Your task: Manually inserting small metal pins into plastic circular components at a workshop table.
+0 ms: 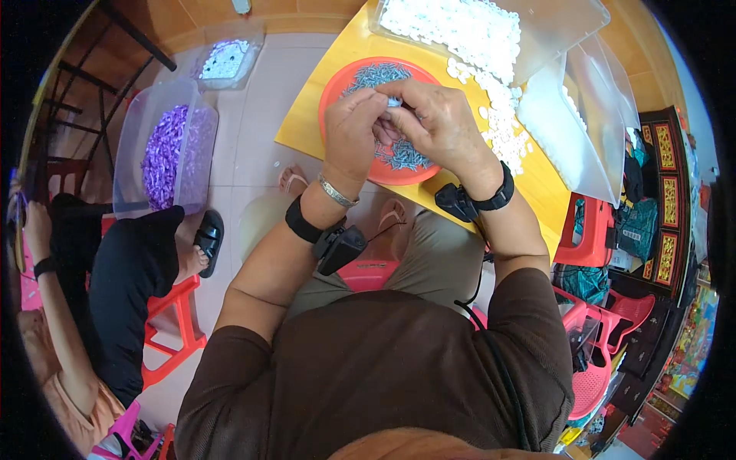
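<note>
My left hand (351, 132) and my right hand (441, 126) meet over a round orange-red basin (331, 92). Between their fingertips is a small pale-blue and white piece (394, 102); its exact kind is too small to make out. Fingers of both hands are closed around it. Many thin grey-blue, screw-like pieces (406, 157) lie in the basin below. To the right of the basin, small white round pieces (498, 115) are scattered over the yellow tabletop (307, 126).
A clear bin of white pieces (452, 31) and a tilted clear container (556, 134) occupy the table's far and right parts. On the floor at left stand a bin of purple pieces (165, 157) and a smaller box (225, 61). Another person's leg (134, 284) is at left.
</note>
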Motion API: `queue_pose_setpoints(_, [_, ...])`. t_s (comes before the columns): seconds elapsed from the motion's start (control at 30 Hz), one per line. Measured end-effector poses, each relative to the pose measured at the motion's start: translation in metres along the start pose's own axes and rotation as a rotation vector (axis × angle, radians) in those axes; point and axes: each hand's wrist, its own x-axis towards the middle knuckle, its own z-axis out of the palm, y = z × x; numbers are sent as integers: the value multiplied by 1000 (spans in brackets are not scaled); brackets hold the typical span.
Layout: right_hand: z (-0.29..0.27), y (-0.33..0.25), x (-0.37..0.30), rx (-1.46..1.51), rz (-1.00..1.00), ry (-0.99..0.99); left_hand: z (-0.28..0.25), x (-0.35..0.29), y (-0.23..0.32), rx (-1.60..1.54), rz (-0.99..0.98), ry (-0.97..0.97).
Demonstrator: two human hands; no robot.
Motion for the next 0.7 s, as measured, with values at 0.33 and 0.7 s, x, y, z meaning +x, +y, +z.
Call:
queue_pose_setpoints(0.33, [4,9,0,21,10,47,2,1,2,44,68,74])
queue_pose_setpoints(0.7, [-1,9,2,422,289,-30,-5,6,-4,-8,4,0])
